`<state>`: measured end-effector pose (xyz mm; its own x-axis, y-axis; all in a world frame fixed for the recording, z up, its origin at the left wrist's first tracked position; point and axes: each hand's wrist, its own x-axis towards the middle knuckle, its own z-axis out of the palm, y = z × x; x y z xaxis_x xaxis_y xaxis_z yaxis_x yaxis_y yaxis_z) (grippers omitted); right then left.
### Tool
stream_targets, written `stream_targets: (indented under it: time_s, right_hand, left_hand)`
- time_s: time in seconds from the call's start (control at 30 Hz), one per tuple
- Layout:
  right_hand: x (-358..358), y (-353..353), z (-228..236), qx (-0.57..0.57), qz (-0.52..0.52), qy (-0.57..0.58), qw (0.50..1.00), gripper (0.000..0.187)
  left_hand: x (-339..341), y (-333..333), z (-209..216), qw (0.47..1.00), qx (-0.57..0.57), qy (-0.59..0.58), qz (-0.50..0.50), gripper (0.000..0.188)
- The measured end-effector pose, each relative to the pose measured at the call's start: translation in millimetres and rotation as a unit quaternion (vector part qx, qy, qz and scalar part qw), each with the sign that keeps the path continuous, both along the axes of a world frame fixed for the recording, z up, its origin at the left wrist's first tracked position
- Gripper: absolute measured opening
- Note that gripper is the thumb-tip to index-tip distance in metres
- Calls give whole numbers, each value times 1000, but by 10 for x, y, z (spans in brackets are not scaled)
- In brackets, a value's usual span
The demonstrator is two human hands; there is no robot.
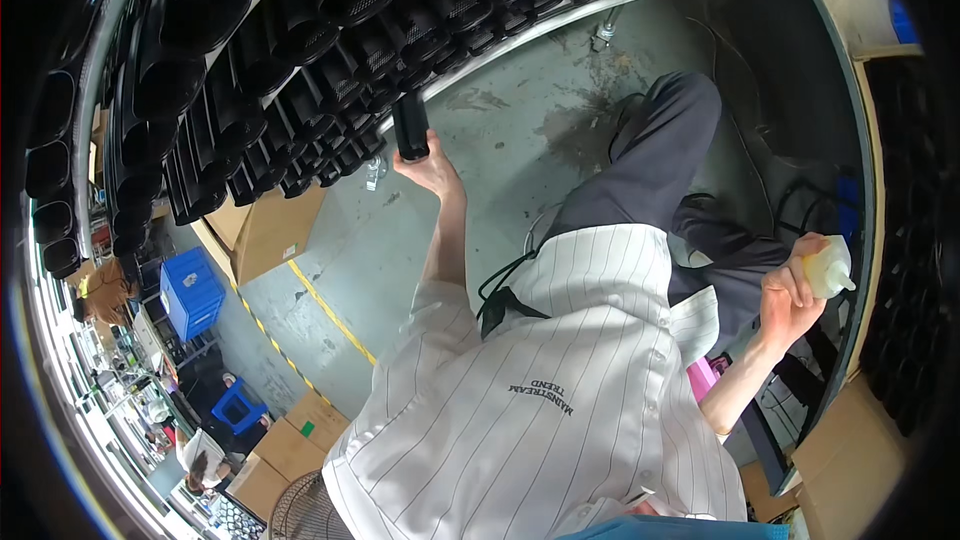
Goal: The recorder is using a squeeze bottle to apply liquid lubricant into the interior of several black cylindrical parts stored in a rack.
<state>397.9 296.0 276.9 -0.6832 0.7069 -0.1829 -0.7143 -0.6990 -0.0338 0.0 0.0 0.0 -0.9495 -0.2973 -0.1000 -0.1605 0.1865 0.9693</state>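
My left hand (432, 168) is closed around the lower end of a black oval tube-like part (410, 120). The part's upper end meets the lowest row of a rack of similar black parts (340, 90); whether it rests on the rack I cannot tell. Out to the right, my right hand (790, 300) grips a squeeze bottle (826, 268) with a pale nozzle and something yellowish inside. The nozzle points right and slightly down, apart from any other thing.
Beneath the rack are its white rail (540, 32) and a caster (603, 37). Cardboard boxes (278, 232) and a blue crate (192, 292) stand at left. A dark-edged bench (872, 240) is close at right. Other people (205, 455) sit far left.
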Motion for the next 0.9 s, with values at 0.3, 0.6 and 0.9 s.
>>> stream_targets:
  time_s: [0.3, 0.6, 0.9]
  right_hand:
    - [-29, -150, 52, 2, -26, -25, 999, 51]
    - [-139, -211, 67, -74, -141, -207, 965, 34]
    - [400, -244, 172, 4, -256, -223, 940, 38]
  left_hand:
    - [-911, -8, -752, 936, -153, 166, 270, 51]
    - [-622, 344, 288, 956, 38, -279, 85, 58]
    - [1200, 2461, 1903, 782, 44, 128, -609, 38]
